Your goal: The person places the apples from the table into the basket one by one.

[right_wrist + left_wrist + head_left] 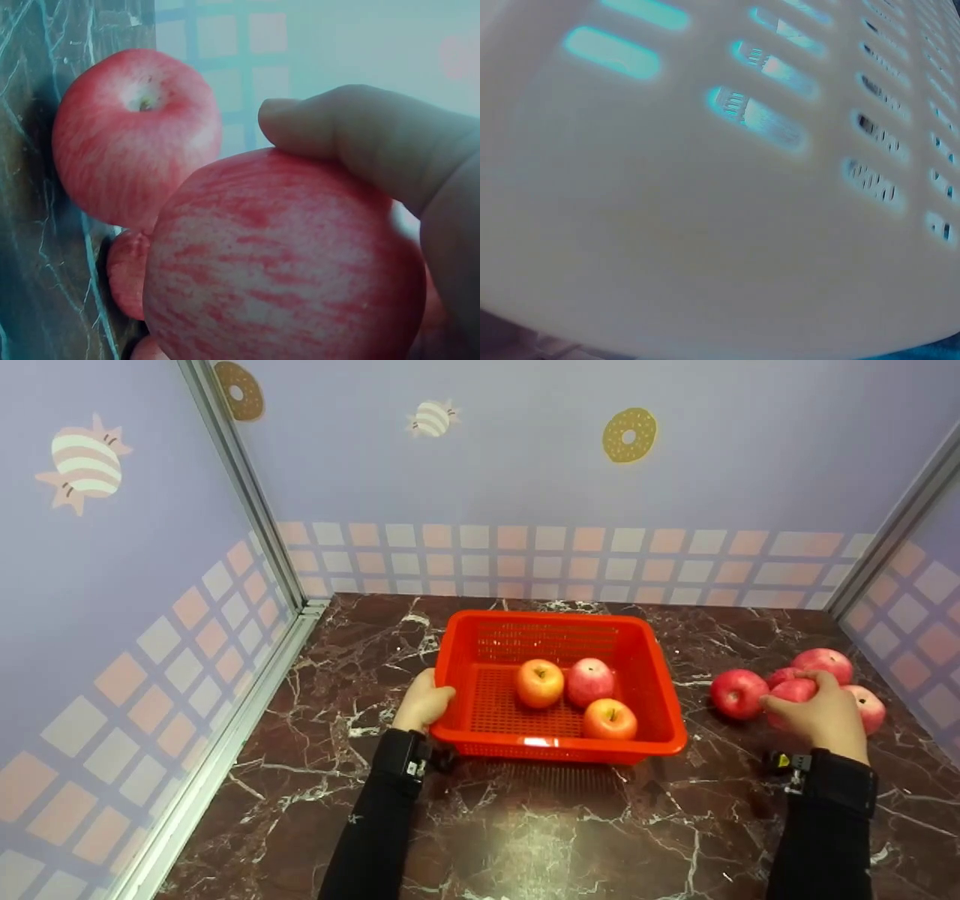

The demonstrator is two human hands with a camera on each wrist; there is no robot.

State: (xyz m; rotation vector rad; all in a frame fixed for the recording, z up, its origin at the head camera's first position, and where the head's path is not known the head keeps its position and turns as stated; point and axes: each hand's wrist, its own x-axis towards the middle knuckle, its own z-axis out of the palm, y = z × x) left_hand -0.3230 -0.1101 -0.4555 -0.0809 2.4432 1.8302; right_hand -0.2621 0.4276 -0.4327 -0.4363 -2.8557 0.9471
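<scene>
Left hand (424,705) grips one basket (555,751) holding three apples (539,684) — right hand (829,716) grips one apple (285,262), four more near it

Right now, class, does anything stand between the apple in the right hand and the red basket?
Yes. Another red apple sits just left of the right hand, between the held apple and the basket; beyond it rises the basket's right wall. Both would probably need clearing from above.
</scene>
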